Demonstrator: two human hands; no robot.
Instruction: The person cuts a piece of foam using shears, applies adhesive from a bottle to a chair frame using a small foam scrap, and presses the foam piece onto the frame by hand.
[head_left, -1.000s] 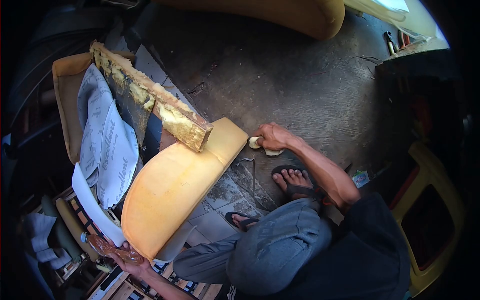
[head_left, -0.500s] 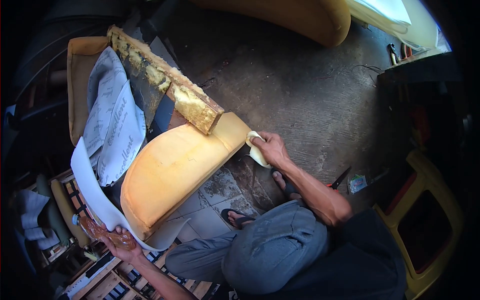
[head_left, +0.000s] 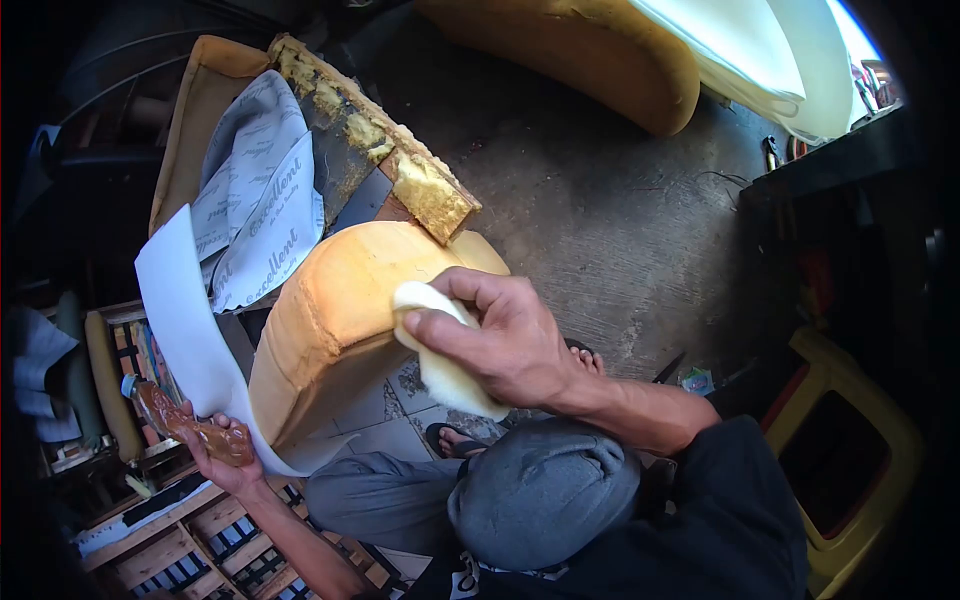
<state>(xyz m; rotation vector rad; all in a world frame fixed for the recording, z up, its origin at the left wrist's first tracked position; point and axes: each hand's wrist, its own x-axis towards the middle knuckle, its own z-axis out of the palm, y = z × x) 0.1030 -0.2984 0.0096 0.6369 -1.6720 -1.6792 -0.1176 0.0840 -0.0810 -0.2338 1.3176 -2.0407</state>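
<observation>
My right hand (head_left: 520,340) grips a cream foam pad (head_left: 450,380) between thumb and fingers. Its upper end is right at the edge of an orange-yellow foam cushion (head_left: 380,270), which has a rounded shape and a thick side wall. At lower left, my left hand (head_left: 225,462) is wrapped round a clear plastic bottle (head_left: 172,415) of brown liquid, tilted with its blue cap toward the upper left. Between that hand and the cushion curves a white sheet (head_left: 185,290). A wooden frame piece (head_left: 430,195) with torn yellow foam overlaps the cushion's far side.
Pale fabric printed "Excellent" (head_left: 265,200) lies behind the cushion. A brown padded piece (head_left: 600,60) stands at the top. Wooden slatted frames (head_left: 190,545) fill the lower left. Scissors (head_left: 670,368) lie on the floor near a yellow plastic chair (head_left: 840,440).
My right hand has moved left and closer with the foam pad, from the cushion's right end to its near edge. The cushion has tipped, showing more side wall. The left hand still holds the bottle.
</observation>
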